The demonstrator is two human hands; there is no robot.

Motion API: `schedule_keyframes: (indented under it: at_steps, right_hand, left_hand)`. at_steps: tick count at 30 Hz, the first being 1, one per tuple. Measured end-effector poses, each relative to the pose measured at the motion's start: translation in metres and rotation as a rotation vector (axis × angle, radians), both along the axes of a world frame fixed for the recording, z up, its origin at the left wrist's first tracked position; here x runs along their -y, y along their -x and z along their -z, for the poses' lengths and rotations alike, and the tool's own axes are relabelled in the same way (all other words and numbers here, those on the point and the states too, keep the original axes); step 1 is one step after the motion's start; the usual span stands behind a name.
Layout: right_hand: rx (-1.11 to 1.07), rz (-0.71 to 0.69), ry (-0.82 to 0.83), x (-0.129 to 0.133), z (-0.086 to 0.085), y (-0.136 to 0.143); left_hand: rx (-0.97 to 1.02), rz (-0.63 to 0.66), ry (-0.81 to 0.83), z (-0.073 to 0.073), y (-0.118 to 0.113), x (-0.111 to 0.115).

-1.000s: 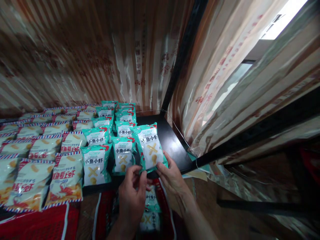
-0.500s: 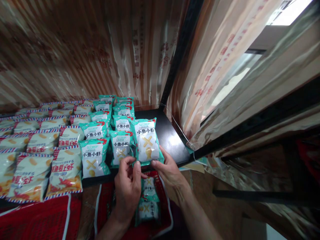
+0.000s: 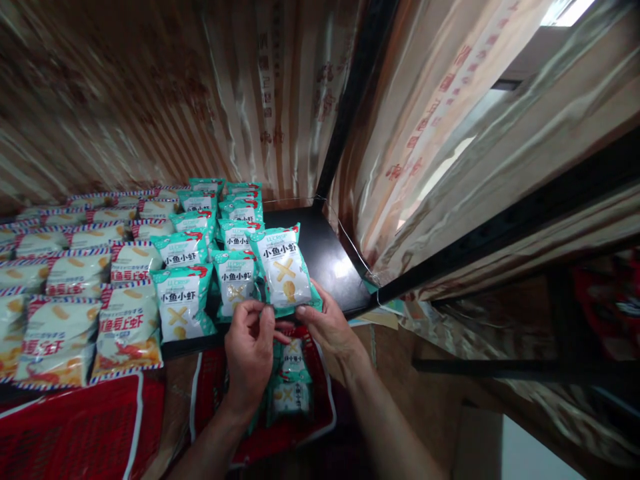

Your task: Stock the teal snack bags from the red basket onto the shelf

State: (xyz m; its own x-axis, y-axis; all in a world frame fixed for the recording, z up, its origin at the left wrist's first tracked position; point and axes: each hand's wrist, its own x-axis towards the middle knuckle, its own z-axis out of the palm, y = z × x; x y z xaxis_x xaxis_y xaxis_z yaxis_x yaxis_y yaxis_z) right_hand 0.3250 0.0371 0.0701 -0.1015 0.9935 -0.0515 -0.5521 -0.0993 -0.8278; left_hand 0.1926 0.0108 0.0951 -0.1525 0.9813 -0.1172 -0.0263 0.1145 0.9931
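Observation:
A teal and white snack bag [image 3: 283,270] is tilted over the shelf's front edge. My right hand [image 3: 333,327] grips its lower right corner, thumb in front and fingers behind. At the bag's lower left corner, my left hand [image 3: 254,343] has thumb and fingers pressed together, pinching that corner. Left of the held bag, a column of teal bags stands on the shelf, its front one [image 3: 236,283] nearest my left hand. Another teal column begins with a front bag [image 3: 183,303] further left.
Rows of white and orange bags [image 3: 127,327] fill the shelf's left. Below hang a red basket [image 3: 325,400] holding teal bags [image 3: 291,397] and another red basket [image 3: 75,427]. The black shelf [image 3: 330,257] meets a black post [image 3: 345,113] and plastic sheeting [image 3: 280,80].
The view has shifted slightly, so the shelf and hands appear a little higher and further left. The held bag leans more to the left; both hands keep their places at its lower corners.

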Motion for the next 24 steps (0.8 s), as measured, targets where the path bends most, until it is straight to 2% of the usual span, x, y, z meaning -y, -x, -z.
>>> schedule_keyframes:
  at_steps: [8, 15, 24]
  right_hand:
    - [-0.015, 0.022, -0.001, 0.0010, -0.0003, -0.0010]
    - [-0.019, 0.022, 0.003, 0.0017, -0.0012, -0.0011]
    - [0.004, -0.070, -0.035, 0.0026, 0.0040, -0.0025]
  left_hand:
    - [-0.039, -0.016, -0.035, 0.0027, 0.0010, -0.0026]
    - [0.043, -0.034, -0.009, 0.0010, -0.0019, -0.0021]
    - [-0.041, -0.089, -0.091, 0.0080, -0.0016, -0.0050]
